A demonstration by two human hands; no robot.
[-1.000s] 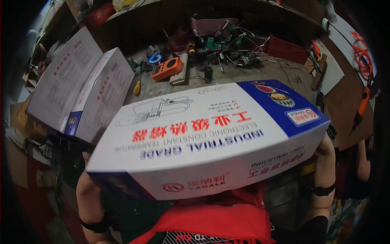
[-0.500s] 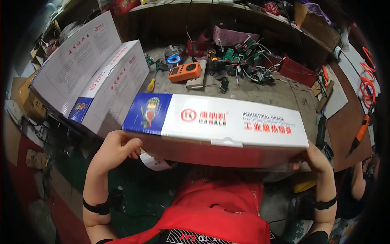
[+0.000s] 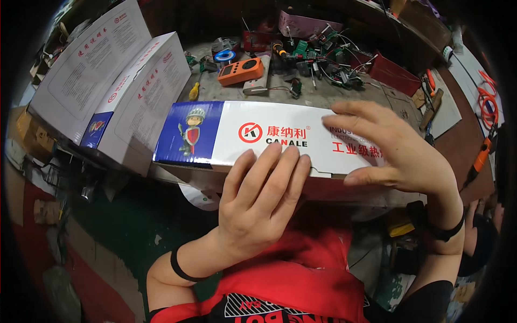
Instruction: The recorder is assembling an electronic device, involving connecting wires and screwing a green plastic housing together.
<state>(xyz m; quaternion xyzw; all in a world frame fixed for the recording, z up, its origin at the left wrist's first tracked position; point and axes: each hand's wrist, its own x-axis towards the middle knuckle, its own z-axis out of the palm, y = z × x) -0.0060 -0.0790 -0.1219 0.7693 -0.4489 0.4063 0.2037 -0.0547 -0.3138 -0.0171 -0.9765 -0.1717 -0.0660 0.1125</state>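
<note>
Nearest the lower edge, the person's red cloth apron [image 3: 307,269] covers a black shirt, and a thin black band [image 3: 179,267] rings the left forearm. Just beyond, the left hand [image 3: 256,207] lies with its fingers stretched out and slightly parted against the near edge of a long white cardboard box with a blue end panel [image 3: 264,114]. The right hand [image 3: 388,148] is spread wide over the box's right part, thumb well apart from the fingers and close to the same edge. The box lies crosswise at the near side of the grey, worn workbench [image 3: 390,97]; what bears it underneath is hidden.

To its left stand a white cardboard carton with a blue corner [image 3: 151,89] and, behind that, a tall white printed cardboard panel [image 3: 91,67]. Past the box lie a small yellow-handled tool [image 3: 194,90] and an orange rectangular meter [image 3: 240,72], tilted against a pale flat bar [image 3: 256,84]. Farther off, green circuit boards with white wires [image 3: 328,59] heap up before a pink open-topped container [image 3: 309,24].
</note>
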